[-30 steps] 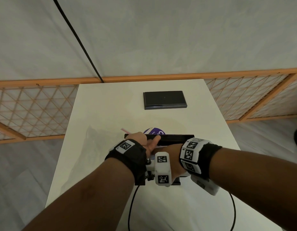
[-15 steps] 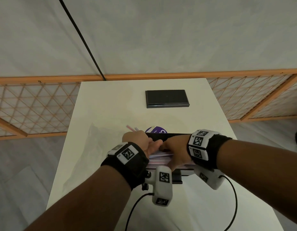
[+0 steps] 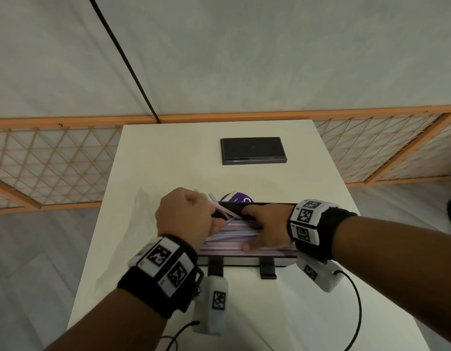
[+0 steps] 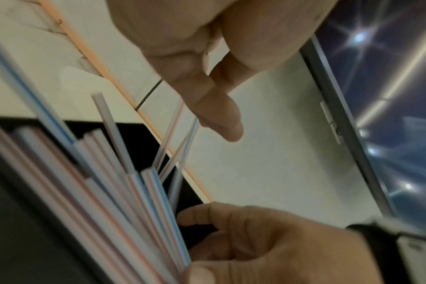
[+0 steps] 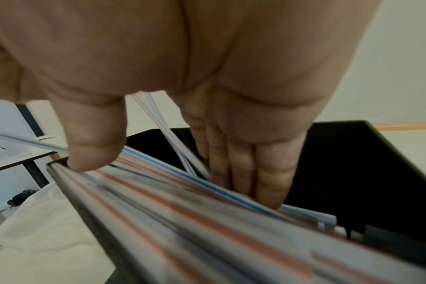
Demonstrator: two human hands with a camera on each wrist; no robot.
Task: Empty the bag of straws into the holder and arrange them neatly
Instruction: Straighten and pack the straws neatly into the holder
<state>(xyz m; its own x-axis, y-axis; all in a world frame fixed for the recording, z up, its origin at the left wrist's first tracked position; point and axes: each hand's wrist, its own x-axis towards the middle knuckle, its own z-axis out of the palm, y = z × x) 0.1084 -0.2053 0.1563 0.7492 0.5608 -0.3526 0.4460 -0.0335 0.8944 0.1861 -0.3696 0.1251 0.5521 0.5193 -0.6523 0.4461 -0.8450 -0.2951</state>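
A black straw holder (image 3: pixel 270 204) stands near the table's front edge, with striped straws (image 3: pixel 234 234) lying lengthwise in it. My right hand (image 3: pixel 260 224) lies over the straws with its fingers (image 5: pixel 243 165) straight, pressing down at the holder's far wall, and its thumb (image 5: pixel 92 146) on the near side. My left hand (image 3: pixel 211 220) is curled at the holder's left end and pinches a few straws (image 3: pixel 223 207) that slant up out of the pile; in the left wrist view these straws (image 4: pixel 180 138) run up to its fingertips (image 4: pixel 214 115). A clear, limp bag (image 3: pixel 138 219) lies left of the holder.
A flat black box (image 3: pixel 253 150) lies at the back of the white table (image 3: pixel 168 158). A purple-and-white round thing (image 3: pixel 235 197) sits just behind the holder. An orange lattice fence (image 3: pixel 55 160) runs behind the table. Cables (image 3: pixel 356 312) trail from the wrist cameras.
My right hand has spread flat over the straws in the holder. My left hand has drawn left and up, lifting a few straws at a slant.
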